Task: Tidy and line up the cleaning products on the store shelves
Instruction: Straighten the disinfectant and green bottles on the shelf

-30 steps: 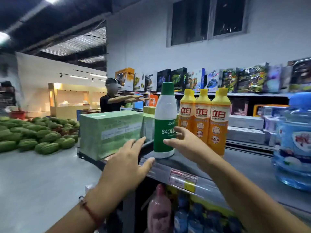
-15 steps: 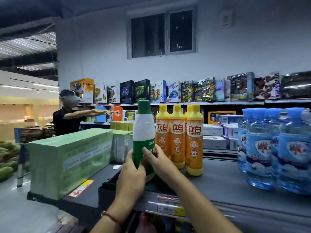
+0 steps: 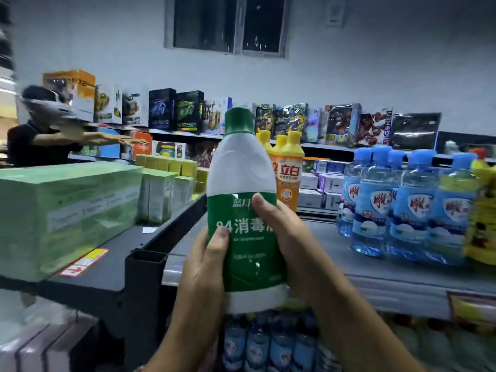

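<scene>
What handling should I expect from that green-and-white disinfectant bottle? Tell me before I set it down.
The disinfectant bottle looks like rigid plastic, so it probably won't flex under the left hand or right hand. Tall and narrow, it may tip if nudged. Its glossy label could be somewhat slippery.

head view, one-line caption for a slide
Both hands grip a green-and-white disinfectant bottle upright before the shelf.

Both hands (image 3: 204, 267) curled, raised together
</scene>
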### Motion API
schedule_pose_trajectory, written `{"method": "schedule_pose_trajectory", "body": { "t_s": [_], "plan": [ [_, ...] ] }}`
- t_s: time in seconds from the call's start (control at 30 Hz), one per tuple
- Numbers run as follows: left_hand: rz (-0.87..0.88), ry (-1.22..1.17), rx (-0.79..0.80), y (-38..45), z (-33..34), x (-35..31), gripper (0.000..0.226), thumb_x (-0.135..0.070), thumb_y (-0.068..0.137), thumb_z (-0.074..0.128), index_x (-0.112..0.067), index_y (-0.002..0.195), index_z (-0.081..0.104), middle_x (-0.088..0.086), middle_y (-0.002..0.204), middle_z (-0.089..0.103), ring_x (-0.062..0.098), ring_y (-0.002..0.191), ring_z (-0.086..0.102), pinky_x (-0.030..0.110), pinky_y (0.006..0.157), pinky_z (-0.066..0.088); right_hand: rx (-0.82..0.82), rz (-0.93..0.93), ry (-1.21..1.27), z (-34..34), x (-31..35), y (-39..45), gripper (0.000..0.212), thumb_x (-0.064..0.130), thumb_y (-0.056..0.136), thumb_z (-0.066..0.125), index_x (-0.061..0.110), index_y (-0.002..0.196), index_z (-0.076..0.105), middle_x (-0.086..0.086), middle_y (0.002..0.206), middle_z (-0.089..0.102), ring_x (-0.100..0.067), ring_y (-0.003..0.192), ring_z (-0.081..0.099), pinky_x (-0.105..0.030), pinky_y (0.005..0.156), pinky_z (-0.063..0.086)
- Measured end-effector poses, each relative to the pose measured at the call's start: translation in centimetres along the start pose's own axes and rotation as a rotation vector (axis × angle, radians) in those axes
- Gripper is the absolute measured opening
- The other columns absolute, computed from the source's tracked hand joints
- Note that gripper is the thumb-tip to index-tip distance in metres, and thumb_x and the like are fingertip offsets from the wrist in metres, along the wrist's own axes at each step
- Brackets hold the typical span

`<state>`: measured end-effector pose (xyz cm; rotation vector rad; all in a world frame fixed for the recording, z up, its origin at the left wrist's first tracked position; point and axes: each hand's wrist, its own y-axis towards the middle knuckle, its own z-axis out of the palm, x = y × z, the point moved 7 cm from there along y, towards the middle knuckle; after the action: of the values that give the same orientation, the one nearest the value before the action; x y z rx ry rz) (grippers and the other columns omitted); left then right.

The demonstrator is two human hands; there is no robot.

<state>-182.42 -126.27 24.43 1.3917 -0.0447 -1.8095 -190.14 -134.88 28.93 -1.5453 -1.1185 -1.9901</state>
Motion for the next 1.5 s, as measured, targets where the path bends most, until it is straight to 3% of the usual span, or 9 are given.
{"method": "schedule_pose_trajectory", "body": {
  "t_s": [0.1, 0.2, 0.3, 0.53, 0.67, 0.87, 1.0, 1.23, 1.5],
  "plan": [
    [-0.247, -0.214, 0.043, -3.6, 2.3, 5.0, 0.039, -0.042, 0.088, 0.066, -0.016, 0.116, 0.072, 0.022, 0.112, 0.073, 0.041, 0.105, 0.07, 0.06, 0.094, 0.052, -0.127, 0.086, 0.068, -2.8, -2.0, -5.0, 0.045, 0.04, 0.085, 0.072, 0.015, 0.122, 0.066, -0.018, 0.111, 0.074, -0.037, 0.103, 0.071, -0.054, 0.095, 0.055],
    [-0.416, -0.296, 0.064, -7.2, 4.6, 9.7, 0.041, -0.046, 0.079, 0.073, -0.02, 0.111, 0.076, 0.018, 0.112, 0.074, 0.038, 0.108, 0.07, 0.057, 0.098, 0.051, -0.28, 0.168, 0.117, -6.0, -4.3, -10.4, 0.046, 0.037, 0.08, 0.068, 0.013, 0.119, 0.068, -0.019, 0.109, 0.074, -0.039, 0.102, 0.072, -0.056, 0.095, 0.055],
    [-0.628, -0.344, 0.162, -11.2, 7.9, 13.1, 0.053, -0.055, 0.075, 0.061, -0.022, 0.114, 0.076, 0.017, 0.117, 0.072, 0.036, 0.111, 0.069, 0.055, 0.106, 0.045, -0.418, 0.188, 0.084, -9.4, -5.5, -15.5, 0.041, 0.033, 0.082, 0.068, 0.012, 0.117, 0.068, -0.016, 0.106, 0.076, -0.034, 0.097, 0.074, -0.049, 0.086, 0.06],
    [-1.011, -0.35, 0.289, -20.6, 16.4, 18.3, 0.073, -0.066, 0.084, 0.043, -0.012, 0.126, 0.069, 0.022, 0.121, 0.07, 0.039, 0.112, 0.067, 0.055, 0.105, 0.047, -0.694, 0.276, 0.069, -17.0, -7.8, -27.4, 0.019, 0.027, 0.092, 0.066, 0.019, 0.108, 0.07, -0.012, 0.102, 0.077, -0.033, 0.096, 0.074, -0.055, 0.091, 0.057],
    [-1.154, -0.317, 0.36, -26.7, 21.9, 20.6, 0.075, -0.069, 0.086, 0.04, -0.009, 0.115, 0.075, 0.024, 0.115, 0.071, 0.036, 0.097, 0.073, 0.05, 0.085, 0.059, -0.795, 0.302, 0.097, -21.3, -7.6, -34.8, 0.02, 0.028, 0.094, 0.063, 0.017, 0.11, 0.068, -0.013, 0.1, 0.077, -0.03, 0.091, 0.074, -0.048, 0.085, 0.059],
    [-1.279, -0.245, 0.472, -37.0, 31.4, 24.1, 0.069, -0.067, 0.091, 0.039, -0.013, 0.099, 0.081, 0.021, 0.103, 0.075, 0.029, 0.079, 0.074, 0.039, 0.073, 0.061, -0.931, 0.319, 0.143, -28.9, -6.1, -47.4, 0.025, 0.027, 0.1, 0.054, 0.016, 0.117, 0.069, -0.005, 0.106, 0.077, -0.019, 0.097, 0.073, -0.028, 0.078, 0.059],
    [-1.324, -0.166, 0.588, -43.5, 37.2, 25.8, 0.069, -0.069, 0.092, 0.038, -0.016, 0.106, 0.079, 0.021, 0.113, 0.072, 0.029, 0.089, 0.073, 0.041, 0.085, 0.058, -0.987, 0.311, 0.087, -33.2, -4.3, -55.6, 0.025, 0.025, 0.101, 0.053, 0.02, 0.12, 0.069, 0.004, 0.108, 0.077, -0.007, 0.1, 0.072, -0.017, 0.076, 0.055],
    [-1.37, -0.087, 0.762, -51.6, 45.8, 26.7, 0.072, -0.07, 0.092, 0.036, -0.014, 0.11, 0.078, 0.022, 0.116, 0.072, 0.034, 0.101, 0.071, 0.047, 0.094, 0.055, -1.119, 0.353, 0.07, -38.5, -2.1, -66.0, 0.023, 0.023, 0.101, 0.054, 0.021, 0.118, 0.069, -0.003, 0.107, 0.077, -0.019, 0.101, 0.073, -0.036, 0.09, 0.056],
    [-1.166, 0.112, 0.972, -53.9, 52.7, 28.6, 0.067, -0.07, 0.09, 0.042, -0.02, 0.123, 0.071, 0.014, 0.117, 0.073, 0.032, 0.112, 0.069, 0.053, 0.106, 0.047, -1.256, 0.348, 0.041, -44.3, -1.3, -71.9, 0.024, 0.024, 0.101, 0.054, 0.024, 0.12, 0.068, 0.004, 0.111, 0.076, -0.013, 0.106, 0.071, -0.036, 0.098, 0.052]
  ]
}}
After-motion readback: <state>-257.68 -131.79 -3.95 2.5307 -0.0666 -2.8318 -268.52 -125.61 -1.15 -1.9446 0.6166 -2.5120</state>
